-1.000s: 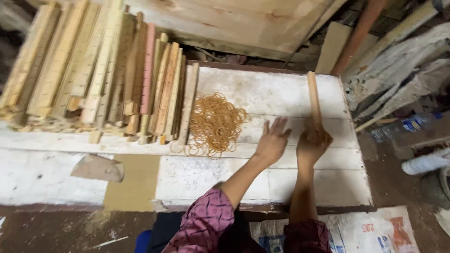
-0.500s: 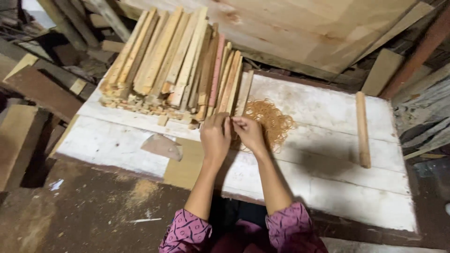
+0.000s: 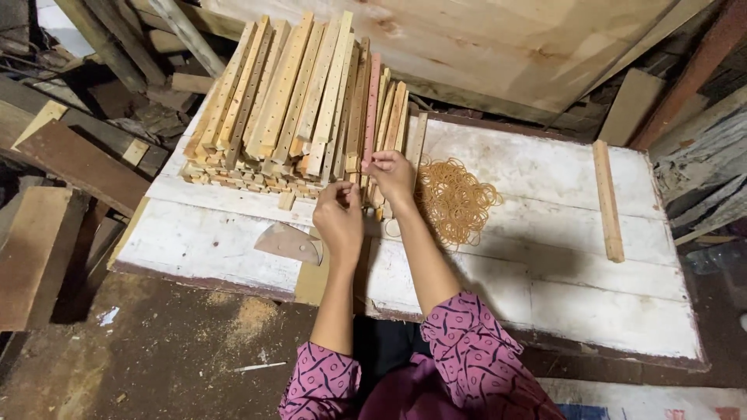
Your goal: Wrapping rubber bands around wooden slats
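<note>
Left hand [image 3: 339, 216] and right hand [image 3: 391, 174]: fingers pinched together at the stick pile [image 3: 303, 101] ends, grip contents unclear. Rubber bands [image 3: 455, 198] mid-table [image 3: 545, 257]; lone stick [image 3: 608, 199] near right edge.

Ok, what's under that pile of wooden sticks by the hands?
The pile of wooden sticks rests on the white painted board, with short offcuts showing at its near end. Both the left hand and right hand cover the near right corner; anything beneath the stack is hidden.

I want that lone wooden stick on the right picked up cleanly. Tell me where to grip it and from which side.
Probably best: grip the lone stick mid-length, from above, fingers pinching its long sides. It lies flat on the white board, nothing touching it.
</note>
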